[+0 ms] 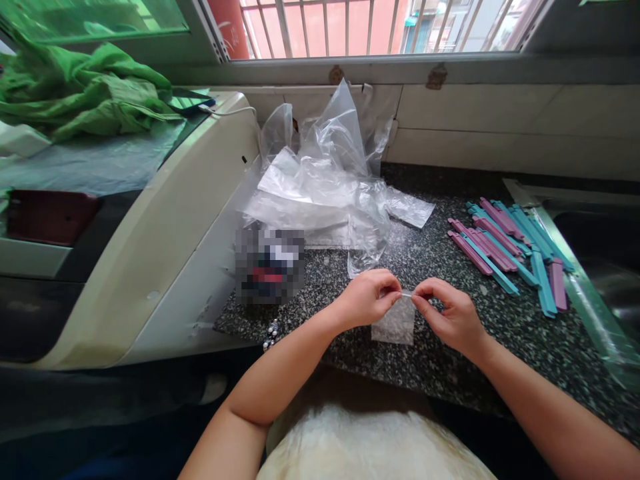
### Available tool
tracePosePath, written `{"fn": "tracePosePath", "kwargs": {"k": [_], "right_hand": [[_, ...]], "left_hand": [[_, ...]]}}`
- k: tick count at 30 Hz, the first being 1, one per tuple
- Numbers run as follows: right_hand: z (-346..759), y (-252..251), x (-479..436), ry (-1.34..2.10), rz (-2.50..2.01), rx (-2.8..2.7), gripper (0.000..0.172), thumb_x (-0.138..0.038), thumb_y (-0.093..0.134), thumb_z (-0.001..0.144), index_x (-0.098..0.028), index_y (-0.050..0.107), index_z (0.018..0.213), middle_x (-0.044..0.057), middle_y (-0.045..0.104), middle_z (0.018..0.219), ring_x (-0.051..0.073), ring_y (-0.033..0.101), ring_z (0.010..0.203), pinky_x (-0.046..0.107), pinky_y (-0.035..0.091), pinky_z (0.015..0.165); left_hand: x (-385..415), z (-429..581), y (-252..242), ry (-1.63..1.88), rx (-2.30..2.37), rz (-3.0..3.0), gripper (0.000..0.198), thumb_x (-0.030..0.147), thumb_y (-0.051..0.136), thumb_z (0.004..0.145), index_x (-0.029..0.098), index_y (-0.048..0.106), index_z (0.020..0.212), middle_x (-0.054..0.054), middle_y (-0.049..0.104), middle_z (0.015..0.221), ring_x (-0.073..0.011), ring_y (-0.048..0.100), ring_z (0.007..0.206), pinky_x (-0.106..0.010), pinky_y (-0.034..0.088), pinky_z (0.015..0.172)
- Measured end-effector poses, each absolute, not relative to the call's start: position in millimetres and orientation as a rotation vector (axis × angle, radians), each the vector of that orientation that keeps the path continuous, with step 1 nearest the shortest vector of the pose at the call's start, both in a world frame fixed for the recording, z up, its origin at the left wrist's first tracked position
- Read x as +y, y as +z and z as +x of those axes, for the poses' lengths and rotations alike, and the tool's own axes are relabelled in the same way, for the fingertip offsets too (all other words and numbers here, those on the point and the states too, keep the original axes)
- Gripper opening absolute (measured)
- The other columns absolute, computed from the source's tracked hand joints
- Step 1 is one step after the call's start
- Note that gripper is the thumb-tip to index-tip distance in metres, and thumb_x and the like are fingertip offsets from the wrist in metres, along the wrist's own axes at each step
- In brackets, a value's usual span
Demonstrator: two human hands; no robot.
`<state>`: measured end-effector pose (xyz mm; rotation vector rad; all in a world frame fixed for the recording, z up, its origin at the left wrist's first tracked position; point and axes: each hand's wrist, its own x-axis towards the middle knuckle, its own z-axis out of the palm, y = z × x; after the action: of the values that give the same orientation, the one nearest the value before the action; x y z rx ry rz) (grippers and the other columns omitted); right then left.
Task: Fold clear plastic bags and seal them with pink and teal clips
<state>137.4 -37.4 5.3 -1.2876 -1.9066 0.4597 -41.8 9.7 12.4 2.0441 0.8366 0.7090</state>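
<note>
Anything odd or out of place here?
Yes: a pixelated patch hides whatever lies on the left side of the speckled counter. Behind it, clear plastic bags sit in a crumpled heap. The small clear bag pinched by the left hand and the right hand shows no evident damage.

Small clear plastic bag (pixel 393 323), flat, top edge pinched, over speckled countertop (pixel 327 279)

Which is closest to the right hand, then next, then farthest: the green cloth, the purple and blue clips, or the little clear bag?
1. Little clear bag: pinched at its top edge by the right hand.
2. Purple and blue clips: beyond that hand, to the right.
3. Green cloth: far left in the head view.
</note>
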Motion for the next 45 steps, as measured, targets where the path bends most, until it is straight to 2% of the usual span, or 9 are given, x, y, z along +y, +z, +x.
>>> {"fn": "tracePosePath", "kwargs": {"k": [7,16,22,32,45], "right_hand": [[137.6,3.6,-36.4,0.492,-1.295,-1.91,0.014,-0.028,0.053,0.082,-0.021,0.055,0.071,0.001,0.059,0.065,0.014,0.055,0.061,0.026,0.045,0.058],[146.4,6.6,-32.3,0.375,-1.298,-1.905,0.016,-0.027,0.051,0.084,-0.02,0.052,0.07,0.001,0.055,0.064,0.014,0.053,0.062,0.027,0.043,0.059],[145.4,8.6,-32.9,0.421,-1.298,-1.918,0.011,-0.028,0.055,0.082,-0.021,0.055,0.074,0.002,0.059,0.068,0.014,0.054,0.063,0.027,0.045,0.059],[145.6,5.8,-33.6,0.423,-1.283,-1.897,0.012,-0.024,0.054,0.082,-0.02,0.054,0.071,0.001,0.057,0.066,0.014,0.053,0.063,0.027,0.044,0.061],[141.8,7.0,-34.7,0.457,-1.274,-1.835,0.013,-0.022,0.054,0.081,-0.02,0.054,0.068,0.001,0.056,0.063,0.013,0.051,0.062,0.026,0.043,0.059]], "left_hand": [[9.8,-40.9,9.7,0.7,0.803,2.122,0.009,0.014,0.054,0.078,0.016,0.058,0.07,-0.001,0.056,0.069,-0.0115,0.051,0.067,-0.023,0.042,0.064],[13.3,-44.9,15.3,0.826,0.872,1.971,0.009,0.015,0.056,0.076,0.015,0.057,0.068,0.0,0.054,0.067,-0.0103,0.049,0.064,-0.023,0.041,0.06],[13.4,-44.5,12.8,0.837,0.848,1.996,0.009,0.013,0.054,0.076,0.015,0.056,0.067,0.0,0.053,0.067,-0.0108,0.049,0.064,-0.023,0.04,0.06],[12.7,-42.9,13.7,0.906,0.88,1.876,0.009,0.015,0.054,0.077,0.015,0.056,0.068,0.0,0.054,0.066,-0.0099,0.048,0.062,-0.022,0.04,0.058],[12.1,-40.9,12.4,0.827,0.885,1.826,0.01,0.021,0.055,0.076,0.015,0.055,0.068,0.001,0.052,0.064,-0.01,0.046,0.061,-0.023,0.038,0.057]]}}
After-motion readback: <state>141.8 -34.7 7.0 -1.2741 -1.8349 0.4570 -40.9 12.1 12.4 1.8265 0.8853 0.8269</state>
